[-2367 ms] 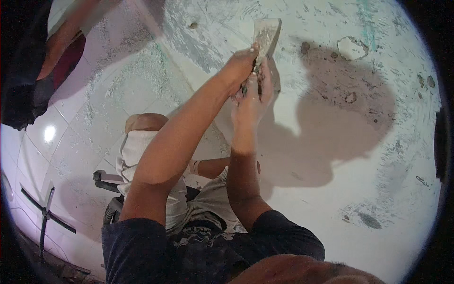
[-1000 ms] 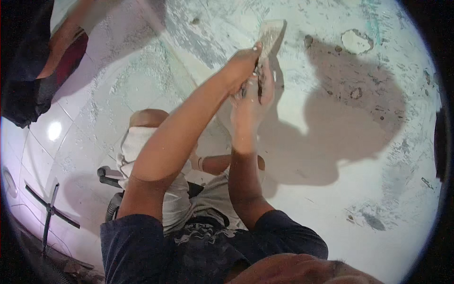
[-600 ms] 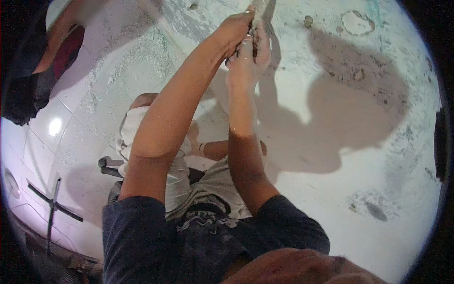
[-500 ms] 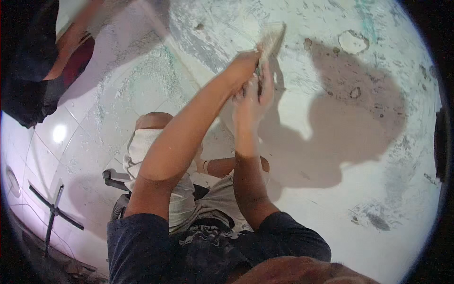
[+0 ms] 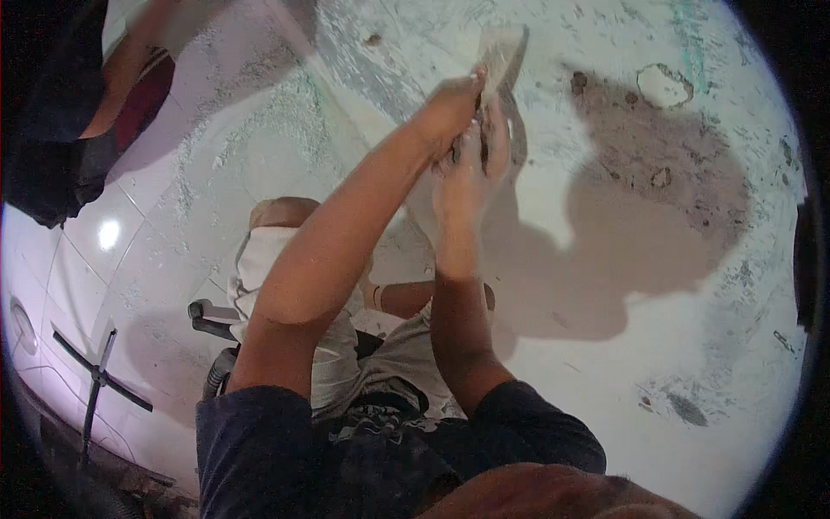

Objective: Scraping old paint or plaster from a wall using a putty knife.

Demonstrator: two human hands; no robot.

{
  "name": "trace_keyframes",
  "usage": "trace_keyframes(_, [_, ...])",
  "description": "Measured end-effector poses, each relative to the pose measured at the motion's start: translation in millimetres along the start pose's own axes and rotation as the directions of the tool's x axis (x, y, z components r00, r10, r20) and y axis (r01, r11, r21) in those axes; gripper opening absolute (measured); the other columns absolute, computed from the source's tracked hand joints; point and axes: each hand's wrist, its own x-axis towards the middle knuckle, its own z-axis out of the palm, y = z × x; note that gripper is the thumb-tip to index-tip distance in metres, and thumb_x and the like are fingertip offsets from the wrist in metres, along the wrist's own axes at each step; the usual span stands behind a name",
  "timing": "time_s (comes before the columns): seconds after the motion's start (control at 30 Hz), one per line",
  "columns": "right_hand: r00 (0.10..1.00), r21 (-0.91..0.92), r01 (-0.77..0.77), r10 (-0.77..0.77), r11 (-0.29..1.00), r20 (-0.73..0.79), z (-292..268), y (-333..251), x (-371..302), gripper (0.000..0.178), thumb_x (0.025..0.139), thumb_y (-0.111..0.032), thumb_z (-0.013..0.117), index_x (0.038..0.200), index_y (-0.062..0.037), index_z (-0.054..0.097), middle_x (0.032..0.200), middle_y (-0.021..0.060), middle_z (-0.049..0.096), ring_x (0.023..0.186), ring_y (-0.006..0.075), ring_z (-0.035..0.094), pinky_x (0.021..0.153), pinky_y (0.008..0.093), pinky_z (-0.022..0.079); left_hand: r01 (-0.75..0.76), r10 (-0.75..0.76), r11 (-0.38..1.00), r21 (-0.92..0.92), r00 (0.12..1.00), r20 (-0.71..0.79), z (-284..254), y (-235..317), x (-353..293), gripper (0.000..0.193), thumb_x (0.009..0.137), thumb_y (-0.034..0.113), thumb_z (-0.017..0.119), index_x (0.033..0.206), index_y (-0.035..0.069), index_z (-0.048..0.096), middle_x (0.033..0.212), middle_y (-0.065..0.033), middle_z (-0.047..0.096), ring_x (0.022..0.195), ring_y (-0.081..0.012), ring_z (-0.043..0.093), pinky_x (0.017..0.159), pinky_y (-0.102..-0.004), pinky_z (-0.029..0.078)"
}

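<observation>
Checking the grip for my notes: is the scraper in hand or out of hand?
In hand. The left hand and right hand grip the scraper, mostly hiding its handle; the wide end juts out beyond them.

i see wall [image 5: 605, 372] right, debris [image 5: 186, 160] on floor [image 5: 91, 285] left, scraper [image 5: 501, 56] far in left hand [image 5: 454, 108] and right hand [image 5: 467, 169], crossed bars [image 5: 99, 378] near left, person [image 5: 56, 104] far left.
</observation>
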Motion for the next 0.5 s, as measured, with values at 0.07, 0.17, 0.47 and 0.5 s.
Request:
trace_keyframes(0.07, [0.997,0.155,-0.023,0.035,0.988,-0.075,-7.5,1.3,-13.4,0.041,0.093,-0.006,0.044,0.134,-0.0008,0.043,0.121,0.0108,0.051,0.101,0.0171,0.052,0.082,0.028,0.046,-0.052,0.057,0.995,-0.08,0.996,0.07,15.3,-5.4,-9.1,0.049,0.098,0.044,0.037,0.1,0.0,0.056,0.086,-0.0137,0.059,0.074,-0.0216,0.06,0.063,-0.0361,0.052])
trace_keyframes(0.17, [0.999,0.024,0.007,-0.006,1.0,-0.047,-0.9,-1.1,8.3,0.041,0.093,-0.007,0.044,0.134,-0.0032,0.044,0.12,0.0102,0.05,0.097,0.0173,0.053,0.08,0.0281,0.046,0.078,-0.054,0.97,-0.231,0.992,0.11,4.0,19.3,3.0,0.053,0.099,0.045,0.037,0.106,-0.003,0.056,0.091,-0.0147,0.06,0.08,-0.0219,0.058,0.074,-0.0374,0.05])
trace_keyframes(0.47, [0.991,0.002,-0.074,0.074,0.997,-0.113,-53.6,16.5,-39.2,0.042,0.092,-0.007,0.046,0.134,-0.0119,0.043,0.129,0.0043,0.047,0.075,0.0092,0.052,0.048,0.0228,0.038,0.103,-0.099,0.992,-0.069,0.993,0.067,38.5,-37.3,-24.4,0.05,0.098,0.043,0.04,0.087,-0.002,0.059,0.079,-0.0106,0.059,0.074,-0.0191,0.055,0.068,-0.0357,0.045])
trace_keyframes(0.5, [0.99,0.003,-0.075,0.075,0.997,-0.116,-57.9,16.6,-40.8,0.042,0.092,-0.007,0.046,0.134,-0.0119,0.043,0.129,0.0043,0.047,0.075,0.0092,0.052,0.048,0.0228,0.038,0.015,-0.016,1.0,0.014,1.0,0.025,43.1,-45.2,-24.7,0.049,0.097,0.042,0.039,0.084,-0.002,0.058,0.076,-0.0109,0.058,0.072,-0.0194,0.054,0.067,-0.0359,0.045])
